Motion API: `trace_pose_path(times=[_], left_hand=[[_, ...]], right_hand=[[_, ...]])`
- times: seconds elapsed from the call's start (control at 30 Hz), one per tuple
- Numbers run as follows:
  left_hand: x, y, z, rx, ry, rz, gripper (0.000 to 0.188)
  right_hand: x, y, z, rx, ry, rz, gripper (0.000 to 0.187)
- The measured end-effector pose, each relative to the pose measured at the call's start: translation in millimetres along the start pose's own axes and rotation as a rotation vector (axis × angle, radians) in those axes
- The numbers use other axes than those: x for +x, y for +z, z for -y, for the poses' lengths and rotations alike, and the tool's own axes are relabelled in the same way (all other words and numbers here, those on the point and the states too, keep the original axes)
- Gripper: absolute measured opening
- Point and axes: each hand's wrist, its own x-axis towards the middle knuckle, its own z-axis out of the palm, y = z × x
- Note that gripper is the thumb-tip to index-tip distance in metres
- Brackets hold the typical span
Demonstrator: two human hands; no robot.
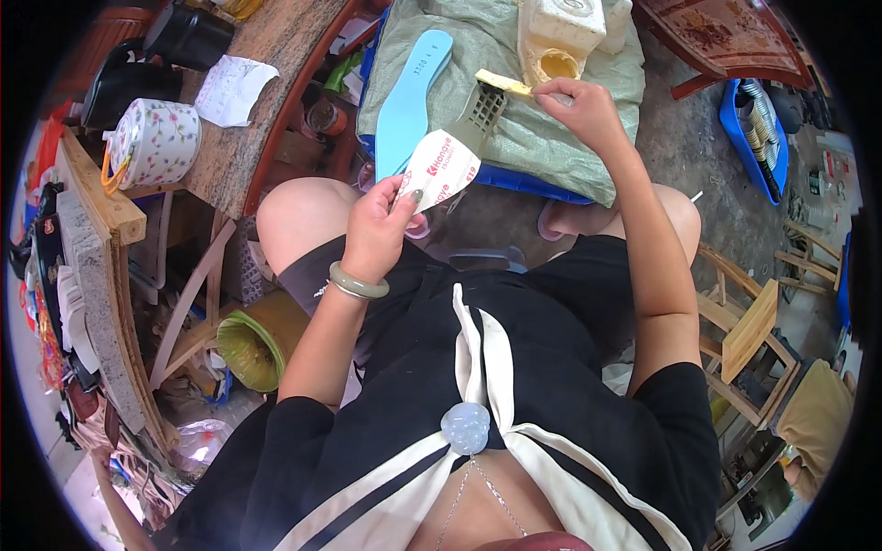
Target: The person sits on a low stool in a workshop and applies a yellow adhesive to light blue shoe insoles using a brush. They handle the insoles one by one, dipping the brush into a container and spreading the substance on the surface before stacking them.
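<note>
My left hand (381,225) is closed on the heel end of an insole board (446,170), white with red print there and olive with a grid of holes at its far end. In my right hand (586,108) is pinched a thin, yellowish, glue-crusted brush or stick (505,84). Its tip lies over the far edge of the board; whether it touches cannot be made out. Left of the board, a light blue insole-shaped sheet (404,101) rests on the green woven sack (588,147). Behind my right hand stands a cut plastic jug (556,41) with yellowish residue around its opening.
A blue tray edge (533,184) shows under the sack, between my knees. At left, a stone-topped table (266,92) bears a floral pot (156,142), paper and black vessels. A green bin (253,349) stands below. Wooden stools (749,331) and a blue crate (758,138) are at right.
</note>
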Motion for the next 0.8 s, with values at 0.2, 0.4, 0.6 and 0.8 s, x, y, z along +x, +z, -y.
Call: trace_pose_path(times=[0.2,0.4,0.6,0.8], left_hand=[[-3,11,-1,0.101,0.078,-0.054,0.024],[-11,19,-8,0.280,0.083,-0.045,0.022],[-13,18,3,0.637,0.364,-0.138,0.015],[-19,23,9,0.657,0.373,-0.164,0.012]], right_hand=[[-31,-14,34,0.105,0.097,0.179,0.019],[-63,-19,78,0.319,0.132,0.240,0.018],[-66,-19,91,0.236,-0.080,0.255,0.016],[-36,-22,47,0.046,0.085,0.224,0.017]])
